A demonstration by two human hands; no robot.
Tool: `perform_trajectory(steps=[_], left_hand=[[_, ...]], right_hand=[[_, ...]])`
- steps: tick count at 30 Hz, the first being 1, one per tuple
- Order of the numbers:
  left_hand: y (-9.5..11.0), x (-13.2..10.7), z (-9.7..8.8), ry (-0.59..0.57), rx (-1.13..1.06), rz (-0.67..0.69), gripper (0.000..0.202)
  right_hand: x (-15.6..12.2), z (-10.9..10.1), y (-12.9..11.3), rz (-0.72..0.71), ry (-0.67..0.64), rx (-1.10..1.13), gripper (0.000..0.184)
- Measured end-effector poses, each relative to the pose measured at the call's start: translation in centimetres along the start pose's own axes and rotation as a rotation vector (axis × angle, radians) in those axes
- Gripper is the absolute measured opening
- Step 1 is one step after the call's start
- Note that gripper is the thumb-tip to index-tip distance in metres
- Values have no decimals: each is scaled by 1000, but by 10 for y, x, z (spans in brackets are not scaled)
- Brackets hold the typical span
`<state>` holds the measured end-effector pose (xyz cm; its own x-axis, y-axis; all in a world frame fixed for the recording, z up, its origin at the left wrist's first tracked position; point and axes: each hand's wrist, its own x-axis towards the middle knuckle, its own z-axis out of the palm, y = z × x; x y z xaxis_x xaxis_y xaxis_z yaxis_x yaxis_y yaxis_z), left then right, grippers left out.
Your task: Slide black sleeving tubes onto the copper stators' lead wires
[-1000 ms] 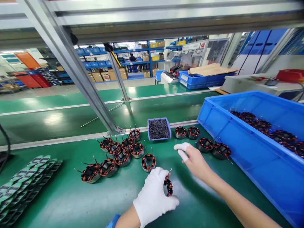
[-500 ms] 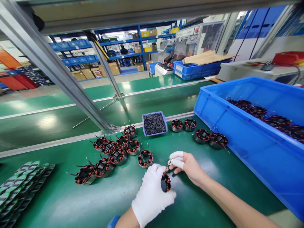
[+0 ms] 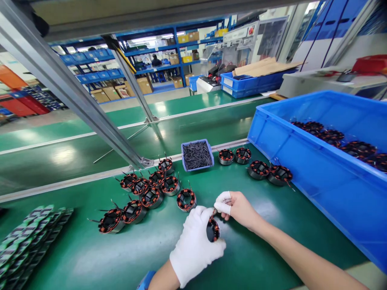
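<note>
My left hand (image 3: 195, 245), in a white glove, is wrapped round a motor stator (image 3: 213, 230) with orange-red copper windings and a black core, held tilted above the green bench. My right hand (image 3: 235, 207) wears white finger cots on its thumb and forefinger. Its fingertips pinch a thin wire lead (image 3: 214, 212) at the stator's upper edge; whether a small sleeve is between them too is hidden. Just beyond my left hand stands a single stator (image 3: 186, 199). More stators (image 3: 151, 197) form a cluster to the left, several with leads sticking up.
A small lilac tray (image 3: 197, 168) of black tube pieces (image 3: 197, 154) sits at the bench's back edge. Several stators (image 3: 259, 170) stand right of it. A big blue bin (image 3: 305, 157) with stators occupies the right. Stacked green-and-black strips (image 3: 33, 237) lie left; a metal post (image 3: 90, 108) rises behind.
My right fingers have closed in on the lead at the stator's edge. The left hand keeps its hold on the stator. The whole view has shifted slightly.
</note>
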<state>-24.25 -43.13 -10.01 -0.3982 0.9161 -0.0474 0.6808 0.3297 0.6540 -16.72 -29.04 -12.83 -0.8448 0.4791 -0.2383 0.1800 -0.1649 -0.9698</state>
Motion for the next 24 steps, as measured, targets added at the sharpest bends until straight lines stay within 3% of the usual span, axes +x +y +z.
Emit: perform_trajectory(steps=[5, 12, 17, 21, 24], left_hand=[[-2, 0, 1, 5, 6, 16, 55], [0, 0, -1, -8, 24, -5, 50], [-1, -1, -1, -33, 13, -16, 56], [-4, -3, 1, -38, 14, -24, 61], [-5, -3, 2, -36, 11, -20, 61]], right_hand=[[3, -2, 2, -30, -15, -146, 25], [8, -5, 4, -194, -77, -312, 30], [8, -17, -4, -198, -133, -374, 32], [-3, -30, -19, -373, 24, -556, 17], [-13, -31, -27, -494, -12, -717, 21]])
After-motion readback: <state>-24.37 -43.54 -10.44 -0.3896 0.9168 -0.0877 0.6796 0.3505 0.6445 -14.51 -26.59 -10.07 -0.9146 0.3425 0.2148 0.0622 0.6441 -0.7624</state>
